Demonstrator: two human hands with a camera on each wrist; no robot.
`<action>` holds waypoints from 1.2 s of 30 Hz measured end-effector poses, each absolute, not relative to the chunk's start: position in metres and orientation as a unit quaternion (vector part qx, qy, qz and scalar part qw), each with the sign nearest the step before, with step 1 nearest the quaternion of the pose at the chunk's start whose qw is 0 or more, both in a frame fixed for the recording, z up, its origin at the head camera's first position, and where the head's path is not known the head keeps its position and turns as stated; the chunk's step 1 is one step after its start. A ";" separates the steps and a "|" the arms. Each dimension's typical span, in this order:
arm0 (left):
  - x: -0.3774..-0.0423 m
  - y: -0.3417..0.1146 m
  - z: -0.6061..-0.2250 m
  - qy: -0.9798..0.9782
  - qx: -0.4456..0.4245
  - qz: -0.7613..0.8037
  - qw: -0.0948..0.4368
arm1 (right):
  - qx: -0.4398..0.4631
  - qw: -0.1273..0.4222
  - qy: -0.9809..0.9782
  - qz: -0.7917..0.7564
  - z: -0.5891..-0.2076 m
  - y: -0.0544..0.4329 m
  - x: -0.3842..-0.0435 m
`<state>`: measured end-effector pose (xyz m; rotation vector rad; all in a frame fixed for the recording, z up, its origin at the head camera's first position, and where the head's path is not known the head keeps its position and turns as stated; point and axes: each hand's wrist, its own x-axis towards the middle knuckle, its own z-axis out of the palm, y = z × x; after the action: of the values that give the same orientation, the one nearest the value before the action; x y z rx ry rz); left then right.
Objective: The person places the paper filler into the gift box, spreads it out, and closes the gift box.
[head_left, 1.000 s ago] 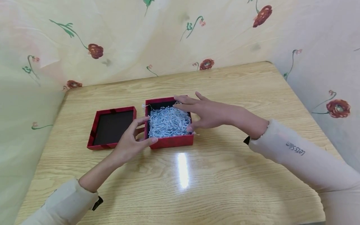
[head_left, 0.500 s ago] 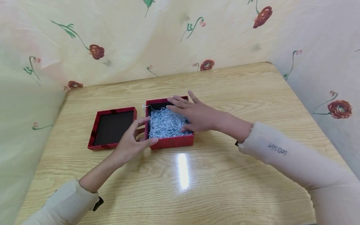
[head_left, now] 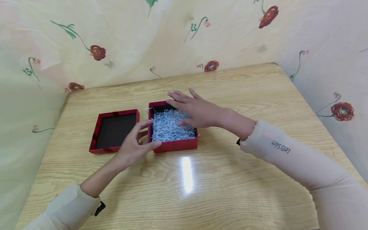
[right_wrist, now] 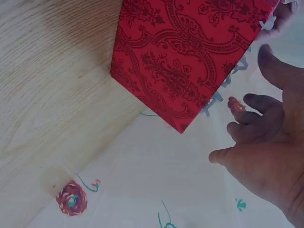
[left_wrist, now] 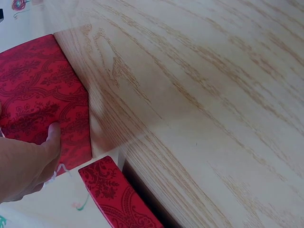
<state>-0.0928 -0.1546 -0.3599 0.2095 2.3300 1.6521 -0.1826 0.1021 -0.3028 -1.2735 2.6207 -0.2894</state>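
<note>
A red patterned box (head_left: 176, 146) with a dark inside stands on the table, filled with pale blue shredded paper (head_left: 171, 128). At its left side my left hand (head_left: 133, 144) holds it, thumb by the near corner and a finger at the left rim. My right hand (head_left: 201, 112) is spread over the right part of the box and hides its far right corner. In the right wrist view, the right hand's fingers (right_wrist: 259, 102) are spread beside the box's rim, with nothing in their grip. The left wrist view has the left thumb (left_wrist: 53, 137) against the box's red wall.
Left of the box lies the red lid (head_left: 115, 130), dark inside facing up. A stray paper strand (head_left: 148, 109) hangs over the box's left rim. Flowered cloth (head_left: 126, 38) runs behind the wooden table (head_left: 230, 191).
My right hand has moved left over the box and then slightly towards its far side. My left hand and the box have stayed in place.
</note>
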 end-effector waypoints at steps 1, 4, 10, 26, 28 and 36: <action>-0.093 -0.155 -0.360 0.806 0.072 0.570 0.138 | -0.435 0.108 0.888 -0.105 -0.303 0.101 -0.182; -0.093 -0.155 -0.360 0.805 0.076 0.572 0.138 | -0.442 0.114 0.883 -0.112 -0.309 0.095 -0.181; -0.093 -0.155 -0.360 0.800 0.080 0.578 0.138 | -0.446 0.142 0.876 -0.115 -0.326 0.076 -0.179; -0.092 -0.154 -0.361 0.791 0.080 0.591 0.136 | -0.387 0.225 0.891 -0.070 -0.348 0.039 -0.183; -0.092 -0.155 -0.360 0.794 0.080 0.588 0.135 | -0.380 0.233 0.893 -0.063 -0.351 0.037 -0.184; -0.093 -0.155 -0.359 0.793 0.079 0.588 0.136 | -0.373 0.263 0.890 -0.020 -0.356 0.031 -0.189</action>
<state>-0.0925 -0.1547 -0.3593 0.2296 2.2979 1.7029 -0.1889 0.0312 -0.3561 -1.0090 2.4066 -0.0535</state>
